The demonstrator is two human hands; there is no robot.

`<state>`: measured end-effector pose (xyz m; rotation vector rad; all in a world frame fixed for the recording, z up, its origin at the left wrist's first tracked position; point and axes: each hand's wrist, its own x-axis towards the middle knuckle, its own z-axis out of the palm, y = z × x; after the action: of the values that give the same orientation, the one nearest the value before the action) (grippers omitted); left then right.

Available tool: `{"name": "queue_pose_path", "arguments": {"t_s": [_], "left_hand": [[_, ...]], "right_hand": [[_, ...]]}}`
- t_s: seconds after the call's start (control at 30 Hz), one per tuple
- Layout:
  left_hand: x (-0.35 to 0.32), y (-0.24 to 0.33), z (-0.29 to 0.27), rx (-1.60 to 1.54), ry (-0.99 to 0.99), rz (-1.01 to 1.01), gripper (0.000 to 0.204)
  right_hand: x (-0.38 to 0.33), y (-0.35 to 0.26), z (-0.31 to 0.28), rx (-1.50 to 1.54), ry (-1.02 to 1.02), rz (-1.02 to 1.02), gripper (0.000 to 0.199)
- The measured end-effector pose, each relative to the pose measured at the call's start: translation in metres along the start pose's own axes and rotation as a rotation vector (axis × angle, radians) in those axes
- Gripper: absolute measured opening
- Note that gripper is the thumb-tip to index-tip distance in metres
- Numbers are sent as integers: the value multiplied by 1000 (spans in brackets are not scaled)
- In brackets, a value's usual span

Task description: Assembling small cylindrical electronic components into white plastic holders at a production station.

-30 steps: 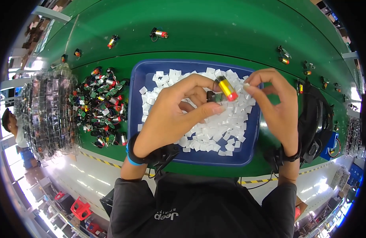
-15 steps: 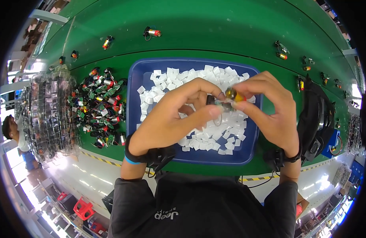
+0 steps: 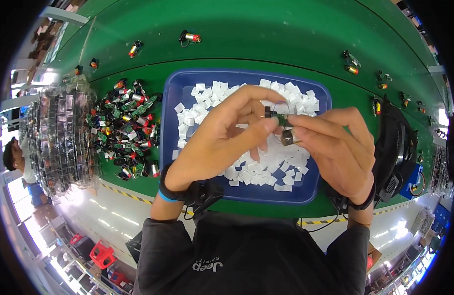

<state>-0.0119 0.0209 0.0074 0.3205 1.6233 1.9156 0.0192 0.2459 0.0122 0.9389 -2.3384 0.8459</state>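
Green covers the long table [image 3: 256, 29], and a blue plastic tray [image 3: 169, 113] sits by its near edge, full of white squares [image 3: 245, 174]. Just past the tray's left edge is a heap of little circuit boards and batteries [image 3: 131, 128]. A black bag [image 3: 390, 152] lies past its right edge. I see a red stool [image 3: 102, 254] on the pale floor [image 3: 89, 206]. Above the tray's middle, the left hand [image 3: 219, 140], partly curled, pinches a small green circuit board [image 3: 281, 119]. The right hand's [image 3: 342, 147] thumb and fingers close on a small battery [image 3: 287, 137] beside it.
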Motion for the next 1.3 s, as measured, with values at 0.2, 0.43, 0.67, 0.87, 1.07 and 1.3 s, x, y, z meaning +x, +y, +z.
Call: {"name": "queue_pose_path", "arguments": {"t_s": [0.2,0.43,0.67,0.87,1.07,1.3], "left_hand": [[1,-9,-1,34,-26,-22,32],[1,-7,3,85,-12,-17,41],[1,-13,8,281,81,161,41],[0,-5,11,104,121,204,39],[2,-13,11,-44,120,357,34],[2,-15,11,193,154,471,35]], "right_hand": [[4,-6,-1,-144,-21,-82,30],[9,-14,-1,-232,-19,-6,22],[10,-16,-1,-275,-4,-61,23],[12,-19,-18,-138,96,126,29],[2,-21,-7,393,0,505,28],[-2,-17,2,497,73,481,20]]}}
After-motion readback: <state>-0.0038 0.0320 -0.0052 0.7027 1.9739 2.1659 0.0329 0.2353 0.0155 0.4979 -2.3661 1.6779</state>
